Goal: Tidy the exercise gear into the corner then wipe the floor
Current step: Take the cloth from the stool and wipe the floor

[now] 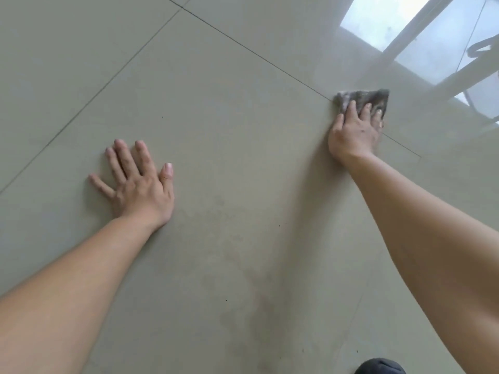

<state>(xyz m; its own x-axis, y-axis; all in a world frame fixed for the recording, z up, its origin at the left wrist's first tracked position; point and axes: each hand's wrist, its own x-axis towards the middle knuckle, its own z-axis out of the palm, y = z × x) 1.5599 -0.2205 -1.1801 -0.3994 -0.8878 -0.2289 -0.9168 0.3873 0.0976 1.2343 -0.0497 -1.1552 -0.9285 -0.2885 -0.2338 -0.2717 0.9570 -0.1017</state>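
Note:
A grey, mottled rag [361, 97] lies flat on the pale tiled floor [229, 117] at the right, across a grout line. My right hand [355, 130] presses down on it with the fingers spread over the cloth. My left hand [137, 182] rests flat on a bare tile at the left, fingers apart, holding nothing. No exercise gear is in view.
The glossy tiles reflect a bright window [421, 25] at the top right. Dull smudges [243, 306] mark the tile near the bottom centre. A dark rounded object [379, 367] pokes in at the bottom edge.

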